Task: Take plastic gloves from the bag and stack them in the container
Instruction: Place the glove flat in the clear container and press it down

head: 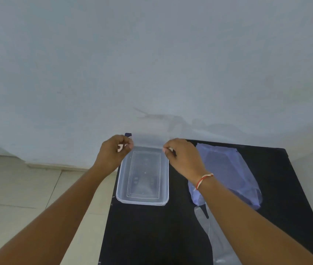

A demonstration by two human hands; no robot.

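Black matte table (151,236): flat and dark, so clear film shows on it only as a faint grey sheen.

Bluish translucent plastic bag (234,175): lies right of the container, crumpled and soft, near end under the right wrist. How many gloves are left inside cannot be told.

Clear rectangular plastic container (142,199): rigid, rounded corners, stepped ridges in the floor, near the table's left edge. Whether gloves already lie in it cannot be told.

Loose clear plastic glove (216,243): flat on the table, near side, partly under the right forearm.

Held clear plastic glove (147,139): thin floppy film stretched between both hands above the container's far end, almost invisible against the pale wall (151,54).

Left hand (113,155): grip pinched closed on the glove's left edge. Right hand (182,157): pinched closed on its right edge.

Risks, as judgement:
- Film likely clings to skin by static, so on release it may lift back out or land folded instead of flat.
- Uneven lowering would skew the stack.
- Container is light and close to the edge; a knock could push it off.
- Right forearm may drag the loose glove or the bag.
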